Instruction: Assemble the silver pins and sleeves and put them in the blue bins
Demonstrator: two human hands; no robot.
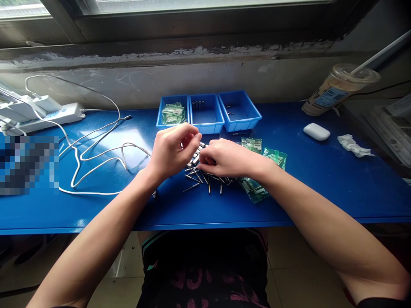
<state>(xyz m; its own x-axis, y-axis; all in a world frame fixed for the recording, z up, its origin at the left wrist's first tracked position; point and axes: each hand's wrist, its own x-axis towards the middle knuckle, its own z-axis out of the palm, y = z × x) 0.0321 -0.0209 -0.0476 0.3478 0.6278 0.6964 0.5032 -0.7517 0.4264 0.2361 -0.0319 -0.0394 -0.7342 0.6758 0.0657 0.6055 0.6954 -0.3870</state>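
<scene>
Over a loose pile of metal blind rivets (pixel 192 174), my left hand (pixel 173 149) is held with its fingers curled and thumb drawn in; what it pinches, if anything, is hidden. My right hand (pixel 226 156) reaches down to the pile from the other side, fingers bent and closed at the rivets, their contents too small to make out. Short metal cylinders (pixel 195 159) lie between the two hands. Close to my right wrist are green-tinted plastic packets (pixel 255 190) with small parts inside, partly covered by my forearm.
Behind my hands stand three blue bins: the left bin (pixel 159 112) with green packets, the middle bin (pixel 208 113) with several cylinders, the right bin (pixel 242 112) with a few rivets. White cables (pixel 96 158) and a power strip (pixel 61 117) lie left; a drink cup (pixel 334 92), white case (pixel 316 131) and crumpled tissue (pixel 353 145) right.
</scene>
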